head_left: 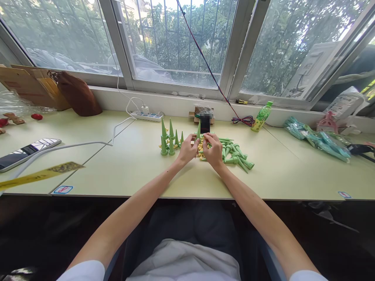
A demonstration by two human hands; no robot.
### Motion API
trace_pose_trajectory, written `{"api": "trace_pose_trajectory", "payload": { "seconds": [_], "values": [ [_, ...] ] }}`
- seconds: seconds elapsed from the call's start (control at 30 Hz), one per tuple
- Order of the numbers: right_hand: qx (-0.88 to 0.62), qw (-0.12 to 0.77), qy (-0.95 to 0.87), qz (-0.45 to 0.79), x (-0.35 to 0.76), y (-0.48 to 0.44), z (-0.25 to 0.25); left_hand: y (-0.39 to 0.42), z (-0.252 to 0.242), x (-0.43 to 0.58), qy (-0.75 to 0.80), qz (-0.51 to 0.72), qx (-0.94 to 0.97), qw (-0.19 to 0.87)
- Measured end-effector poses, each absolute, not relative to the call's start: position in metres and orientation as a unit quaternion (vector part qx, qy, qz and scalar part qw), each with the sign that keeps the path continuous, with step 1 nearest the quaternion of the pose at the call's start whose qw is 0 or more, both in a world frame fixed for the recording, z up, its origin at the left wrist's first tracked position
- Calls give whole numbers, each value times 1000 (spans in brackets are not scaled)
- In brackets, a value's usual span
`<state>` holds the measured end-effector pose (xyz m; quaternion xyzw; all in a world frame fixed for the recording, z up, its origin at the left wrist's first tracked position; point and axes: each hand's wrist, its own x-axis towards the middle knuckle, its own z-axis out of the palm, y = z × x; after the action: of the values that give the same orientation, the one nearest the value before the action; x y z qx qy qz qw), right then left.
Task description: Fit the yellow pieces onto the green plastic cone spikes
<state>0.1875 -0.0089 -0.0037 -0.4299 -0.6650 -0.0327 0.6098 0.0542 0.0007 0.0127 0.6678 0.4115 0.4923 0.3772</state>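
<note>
A green plastic spike (pixel 199 129) stands point up in my left hand (pixel 188 150), its lower end wrapped by the fingers. Beside it, my right hand (pixel 213 149) is closed in a pinch close to the spike; what its fingertips hold is too small to make out. Small yellow pieces (pixel 200 147) lie in a pile beneath and between both hands. Left of my hands, several green spikes (pixel 171 136) stand upright with yellow pieces on their sides. A heap of loose green spikes (pixel 238 155) lies to the right of my right hand.
Behind my hands are a dark phone-like slab (pixel 205 124) and a small cardboard box (pixel 193 114). A power strip (pixel 146 115) with a white cable lies along the sill. Farther right stand a green bottle (pixel 262 116) and plastic packets (pixel 318 139). A phone (pixel 27 152) lies left.
</note>
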Motion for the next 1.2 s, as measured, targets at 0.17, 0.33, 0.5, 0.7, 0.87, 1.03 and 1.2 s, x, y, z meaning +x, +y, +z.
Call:
{"api": "trace_pose_trajectory", "payload": {
  "seconds": [0.17, 0.33, 0.5, 0.7, 0.87, 1.03, 1.2],
  "values": [
    [-433, 609, -664, -21, 188, -7, -6, 2, 11, 54, 412, 492, 667, 379],
    [-428, 612, -665, -27, 189, -6, -6, 2, 11, 54, 407, 490, 672, 379],
    [-433, 608, -665, -31, 188, -8, -5, 2, 11, 54, 412, 485, 673, 376],
    [-434, 612, -661, -11, 188, -9, -5, 2, 11, 54, 411, 486, 678, 368],
    [-432, 617, -658, -1, 188, -10, -4, 3, 11, 53, 413, 486, 681, 360],
    [-427, 614, -664, 19, 186, -11, -4, 3, 10, 53, 395, 490, 690, 358],
    [-425, 602, -675, 35, 185, -11, -4, 1, 11, 53, 393, 501, 682, 360]
  ]
}}
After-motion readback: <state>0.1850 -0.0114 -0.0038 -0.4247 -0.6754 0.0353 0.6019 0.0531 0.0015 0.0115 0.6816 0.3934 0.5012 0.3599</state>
